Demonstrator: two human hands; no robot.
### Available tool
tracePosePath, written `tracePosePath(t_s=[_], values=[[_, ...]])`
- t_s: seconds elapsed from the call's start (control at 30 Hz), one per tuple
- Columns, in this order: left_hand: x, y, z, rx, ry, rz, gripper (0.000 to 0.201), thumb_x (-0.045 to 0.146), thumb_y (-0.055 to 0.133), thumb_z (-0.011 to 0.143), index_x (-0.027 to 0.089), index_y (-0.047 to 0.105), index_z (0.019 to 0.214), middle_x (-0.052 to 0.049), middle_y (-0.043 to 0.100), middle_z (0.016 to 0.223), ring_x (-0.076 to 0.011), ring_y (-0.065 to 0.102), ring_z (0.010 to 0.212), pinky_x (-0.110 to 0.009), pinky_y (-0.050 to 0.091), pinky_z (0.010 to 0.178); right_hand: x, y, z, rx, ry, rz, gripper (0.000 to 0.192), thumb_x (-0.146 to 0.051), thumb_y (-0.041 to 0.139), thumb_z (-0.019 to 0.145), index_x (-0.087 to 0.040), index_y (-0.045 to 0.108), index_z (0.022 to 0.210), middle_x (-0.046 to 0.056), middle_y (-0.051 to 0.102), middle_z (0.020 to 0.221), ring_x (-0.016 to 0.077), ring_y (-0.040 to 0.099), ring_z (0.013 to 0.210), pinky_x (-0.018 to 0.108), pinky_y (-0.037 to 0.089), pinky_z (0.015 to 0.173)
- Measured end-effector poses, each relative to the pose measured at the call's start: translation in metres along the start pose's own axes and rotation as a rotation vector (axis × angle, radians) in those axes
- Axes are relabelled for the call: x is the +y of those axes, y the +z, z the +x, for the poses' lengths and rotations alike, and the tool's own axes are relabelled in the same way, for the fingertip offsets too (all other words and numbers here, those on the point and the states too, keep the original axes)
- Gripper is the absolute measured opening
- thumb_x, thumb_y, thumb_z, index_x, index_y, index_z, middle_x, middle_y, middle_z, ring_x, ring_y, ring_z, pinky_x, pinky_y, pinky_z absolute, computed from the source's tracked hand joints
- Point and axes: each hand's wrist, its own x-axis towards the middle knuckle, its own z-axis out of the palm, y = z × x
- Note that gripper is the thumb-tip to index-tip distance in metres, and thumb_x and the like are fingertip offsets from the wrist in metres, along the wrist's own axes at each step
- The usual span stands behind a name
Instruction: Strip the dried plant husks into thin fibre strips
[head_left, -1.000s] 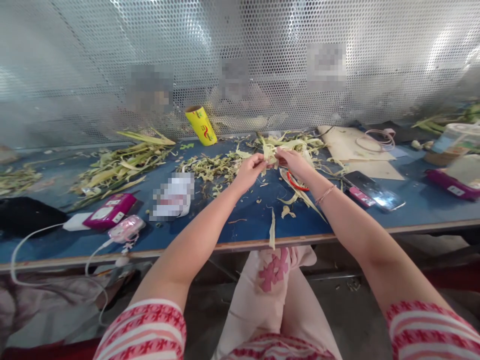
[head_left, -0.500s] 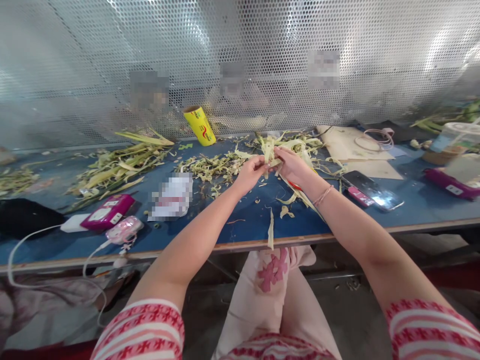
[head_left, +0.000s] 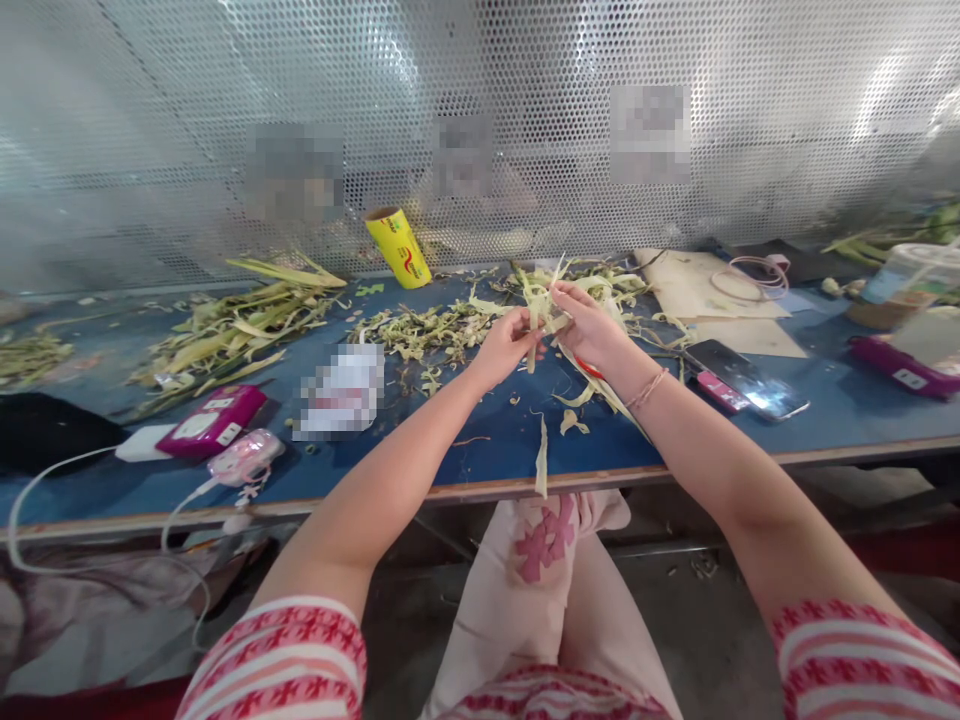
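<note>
Pinching a pale corn husk (head_left: 541, 305) between them, the left hand (head_left: 504, 347) and the right hand (head_left: 592, 325) meet above the middle of the blue table (head_left: 487, 440), both clenched on the leaf strips, which fan upward and hang a little below the fingers. Just beneath the right wrist, at about 5 o'clock from the husk, a red band (head_left: 589, 369) lies on the table among torn husk pieces. At 9 o'clock from the hands a spread of chopped husk scraps (head_left: 427, 335) covers the surface, and farther out at 9 o'clock lies a pile of long green leaves (head_left: 232, 325). At 10 o'clock a yellow roll (head_left: 399, 248) leans against the perforated metal screen (head_left: 480, 120). At 3 o'clock a phone (head_left: 746, 378) rests face up, with a flat cardboard sheet (head_left: 697, 290) behind it. Near the left edge, at 8 o'clock, sit a magenta device (head_left: 211, 422) and a pink one (head_left: 246, 458) with white cables.
</note>
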Motion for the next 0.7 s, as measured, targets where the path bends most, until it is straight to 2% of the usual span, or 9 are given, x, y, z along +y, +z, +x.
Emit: tracePosePath(t_s=[0.1,0.33,0.43,0.53,0.7], values=[[0.0,0.0001,0.0007,0.008,-0.007,0.03,0.024,0.032,0.07,0.083,0.019,0.051,0.088,0.0,0.065,0.08,-0.0109,0.063,0.061,-0.028,0.056,0.063,-0.0007,-0.0003,-0.0007,0.001,-0.024,-0.033,0.025,-0.032,0.075,0.079,-0.024,0.056,0.092,-0.009,0.057,0.067,0.0073,0.055,0.053,0.022,0.044,0.05],[0.0011,0.002,0.0001,0.035,-0.043,0.039,0.023,0.025,0.067,0.085,0.021,0.049,0.099,-0.001,0.07,0.085,-0.0131,0.065,0.061,-0.034,0.059,0.065,0.0021,0.0014,-0.0017,-0.067,-0.02,-0.088,0.022,-0.031,0.075,0.08,-0.021,0.056,0.078,-0.005,0.06,0.069,0.0086,0.056,0.055,0.023,0.047,0.051],[0.0021,0.0039,-0.0007,0.031,-0.03,0.032,0.027,0.026,0.069,0.084,0.021,0.048,0.1,0.001,0.067,0.081,-0.0122,0.063,0.058,-0.03,0.056,0.059,0.0024,0.0019,-0.0015,-0.072,-0.033,-0.085,0.022,-0.031,0.074,0.08,-0.02,0.055,0.074,-0.005,0.057,0.065,0.0082,0.053,0.054,0.023,0.046,0.051],[0.002,0.0049,-0.0011,0.027,-0.017,0.042,0.033,0.031,0.073,0.082,0.022,0.047,0.099,0.002,0.065,0.079,-0.0098,0.059,0.052,-0.025,0.051,0.051,0.0007,0.0022,-0.0004,-0.011,-0.052,-0.077,0.024,-0.03,0.075,0.08,-0.02,0.054,0.073,-0.007,0.051,0.062,0.0068,0.049,0.052,0.021,0.043,0.05],[0.0015,0.0039,-0.0018,0.04,-0.032,0.113,0.043,0.033,0.078,0.077,0.022,0.046,0.104,0.003,0.066,0.081,-0.0042,0.052,0.044,-0.021,0.041,0.046,0.0004,-0.0004,0.0036,0.036,-0.061,-0.032,0.022,-0.03,0.073,0.082,-0.02,0.054,0.079,-0.007,0.05,0.064,0.0069,0.049,0.054,0.022,0.044,0.055]])
